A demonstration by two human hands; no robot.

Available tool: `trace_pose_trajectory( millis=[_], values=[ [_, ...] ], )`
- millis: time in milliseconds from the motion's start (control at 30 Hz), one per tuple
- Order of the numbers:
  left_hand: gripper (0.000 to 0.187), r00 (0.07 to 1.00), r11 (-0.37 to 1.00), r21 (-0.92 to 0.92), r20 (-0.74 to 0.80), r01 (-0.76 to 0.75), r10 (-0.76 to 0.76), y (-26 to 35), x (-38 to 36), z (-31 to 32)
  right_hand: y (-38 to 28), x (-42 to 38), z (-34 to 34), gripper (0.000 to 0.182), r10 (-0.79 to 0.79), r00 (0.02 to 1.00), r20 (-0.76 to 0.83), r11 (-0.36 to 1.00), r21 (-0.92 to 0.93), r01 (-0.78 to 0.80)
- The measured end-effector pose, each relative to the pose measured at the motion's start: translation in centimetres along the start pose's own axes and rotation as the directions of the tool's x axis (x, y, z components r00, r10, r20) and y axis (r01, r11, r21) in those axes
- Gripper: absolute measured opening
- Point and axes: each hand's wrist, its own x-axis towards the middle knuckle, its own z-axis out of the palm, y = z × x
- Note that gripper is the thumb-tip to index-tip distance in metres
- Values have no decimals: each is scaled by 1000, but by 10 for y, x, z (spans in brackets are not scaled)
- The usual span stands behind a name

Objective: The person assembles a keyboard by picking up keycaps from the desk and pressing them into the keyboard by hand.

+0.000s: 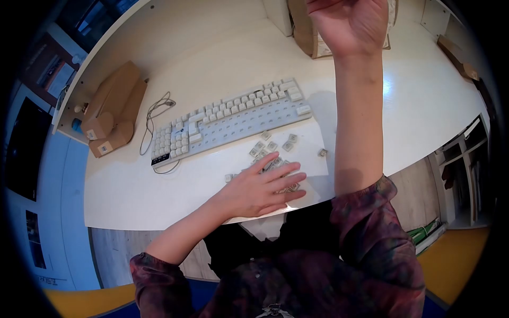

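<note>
A white keyboard (241, 123) lies at an angle on the white table (196, 196). Its far rows and left-hand blocks carry keycaps, while a wide band on the near side is bare apart from a cap at the right end. Loose keycaps (272, 146) are scattered just in front of it. My left hand (262, 185) rests over part of this pile, fingers spread, covering some caps. My right hand (352, 26) is raised above the far side of the table, right of the keyboard; its fingers are cut off by the top edge of the view.
A brown cardboard box (114, 106) stands at the left against the raised panel. A grey cable (149, 119) curls between it and the keyboard. At the back is a brown and cream bag (321, 46). Open shelving (461, 164) stands off the table's right side.
</note>
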Motion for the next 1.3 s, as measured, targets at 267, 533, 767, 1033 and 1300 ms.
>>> trace_pose_trajectory(
  millis=[267, 533, 767, 1033, 1300],
  values=[
    [35, 989, 993, -10, -88, 117, -117, -31, 23, 13, -37, 3, 7, 32, -118, 945, 306, 991, -17, 130],
    [38, 983, 984, -179, -177, 18, -50, 3, 84, 18, -103, -34, 26, 33, -144, 921, 363, 973, -116, 198],
    [40, 988, 989, -145, -145, 34, -55, 2, 113, 42, -146, -62, 23, 34, -133, 930, 342, 958, -197, 209],
    [37, 941, 980, -12, -275, 200, -195, -5, 117, 37, -157, -70, 21, 35, -120, 937, 329, 946, -248, 209],
    [39, 927, 925, 102, -122, 367, -354, -11, 104, 36, -150, -68, 21, 36, -109, 933, 343, 961, -205, 187]
  ],
)
